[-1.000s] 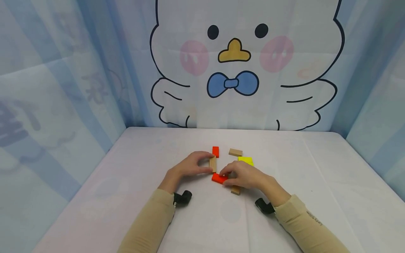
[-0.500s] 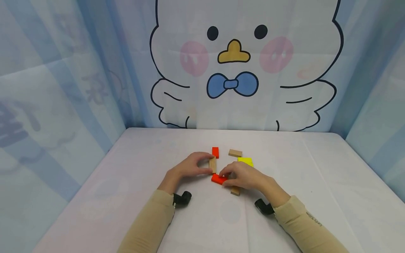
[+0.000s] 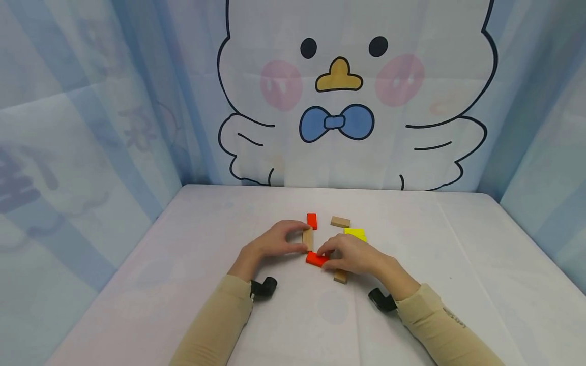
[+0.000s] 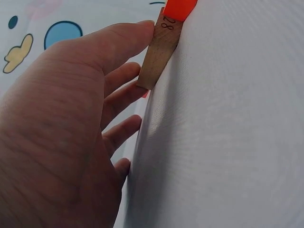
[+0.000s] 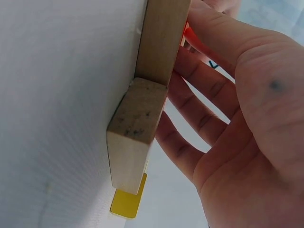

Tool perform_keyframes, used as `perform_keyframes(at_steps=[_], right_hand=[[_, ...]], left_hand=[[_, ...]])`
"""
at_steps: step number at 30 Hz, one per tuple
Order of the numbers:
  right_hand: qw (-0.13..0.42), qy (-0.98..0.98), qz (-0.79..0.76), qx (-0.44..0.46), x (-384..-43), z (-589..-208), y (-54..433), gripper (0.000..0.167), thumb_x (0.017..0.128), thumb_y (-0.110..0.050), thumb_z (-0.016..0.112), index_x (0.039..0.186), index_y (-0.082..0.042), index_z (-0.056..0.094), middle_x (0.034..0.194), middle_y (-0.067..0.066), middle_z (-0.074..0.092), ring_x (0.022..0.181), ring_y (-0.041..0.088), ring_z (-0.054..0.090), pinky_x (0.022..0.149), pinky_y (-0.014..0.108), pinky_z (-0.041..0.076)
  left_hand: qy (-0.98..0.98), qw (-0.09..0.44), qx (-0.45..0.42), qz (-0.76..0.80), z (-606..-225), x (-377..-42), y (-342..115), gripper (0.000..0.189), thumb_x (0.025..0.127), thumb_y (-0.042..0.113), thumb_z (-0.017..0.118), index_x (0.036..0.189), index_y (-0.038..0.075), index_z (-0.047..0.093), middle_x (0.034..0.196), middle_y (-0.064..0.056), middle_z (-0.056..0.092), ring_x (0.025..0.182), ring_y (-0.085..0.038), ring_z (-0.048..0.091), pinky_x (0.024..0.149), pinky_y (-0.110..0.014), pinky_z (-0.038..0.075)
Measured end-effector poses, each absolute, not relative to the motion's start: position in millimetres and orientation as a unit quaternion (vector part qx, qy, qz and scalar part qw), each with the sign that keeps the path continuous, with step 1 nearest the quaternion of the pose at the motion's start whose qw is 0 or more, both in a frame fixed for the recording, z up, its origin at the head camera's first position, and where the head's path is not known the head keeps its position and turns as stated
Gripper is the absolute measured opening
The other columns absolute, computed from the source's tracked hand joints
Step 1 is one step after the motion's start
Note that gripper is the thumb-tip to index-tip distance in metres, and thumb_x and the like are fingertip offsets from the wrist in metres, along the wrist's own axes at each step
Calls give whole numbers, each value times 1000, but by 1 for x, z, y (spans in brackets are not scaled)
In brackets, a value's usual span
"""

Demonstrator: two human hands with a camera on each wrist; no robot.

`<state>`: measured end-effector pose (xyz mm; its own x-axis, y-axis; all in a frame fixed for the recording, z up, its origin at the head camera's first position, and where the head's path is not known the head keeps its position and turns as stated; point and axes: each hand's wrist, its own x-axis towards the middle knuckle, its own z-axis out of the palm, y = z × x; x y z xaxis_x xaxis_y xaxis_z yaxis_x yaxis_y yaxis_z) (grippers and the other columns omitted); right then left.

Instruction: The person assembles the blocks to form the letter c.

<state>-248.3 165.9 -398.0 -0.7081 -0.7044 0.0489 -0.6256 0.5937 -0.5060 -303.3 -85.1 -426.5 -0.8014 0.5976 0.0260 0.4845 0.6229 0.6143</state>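
In the head view my left hand [image 3: 276,238] holds a plain wooden block [image 3: 308,239] by its ends, thumb at the near end and fingers at the far end. The number 28 shows on that block [image 4: 161,50] in the left wrist view. My right hand [image 3: 353,253] pinches a red block [image 3: 315,258], which lies slantwise against the near end of the plain one. Another red block [image 3: 312,221] lies just past the left fingertips. Part of a second wooden block [image 3: 340,276] shows beneath the right hand; the right palm hides the rest.
Behind the right hand lie yellow blocks [image 3: 355,233], partly covered by it. A further wooden block [image 3: 341,221] lies at the back. The white-covered table [image 3: 293,325] ends at a curtain [image 3: 339,162] with a cartoon bird.
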Motion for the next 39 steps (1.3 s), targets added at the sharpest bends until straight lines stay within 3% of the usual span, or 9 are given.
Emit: perform_keyframes(at_steps=[14, 39], right_hand=[[77, 896, -243, -363, -247, -396, 167, 27, 89, -21, 80, 115, -14, 76, 108, -9, 70, 99, 11, 62, 93, 38, 52], [84, 893, -254, -362, -246, -396, 165, 28, 90, -21, 79, 116, -14, 74, 104, -11, 69, 93, 11, 62, 88, 36, 53]], left_hand=[[902, 96, 289, 304, -426, -304, -84, 58, 92, 41, 71, 145, 23, 56, 151, -1, 48, 141, -24, 36, 116, -50, 29], [895, 97, 306, 309, -424, -303, -85, 58, 93, 37, 71, 146, 19, 56, 150, -3, 49, 140, -25, 38, 116, -50, 29]])
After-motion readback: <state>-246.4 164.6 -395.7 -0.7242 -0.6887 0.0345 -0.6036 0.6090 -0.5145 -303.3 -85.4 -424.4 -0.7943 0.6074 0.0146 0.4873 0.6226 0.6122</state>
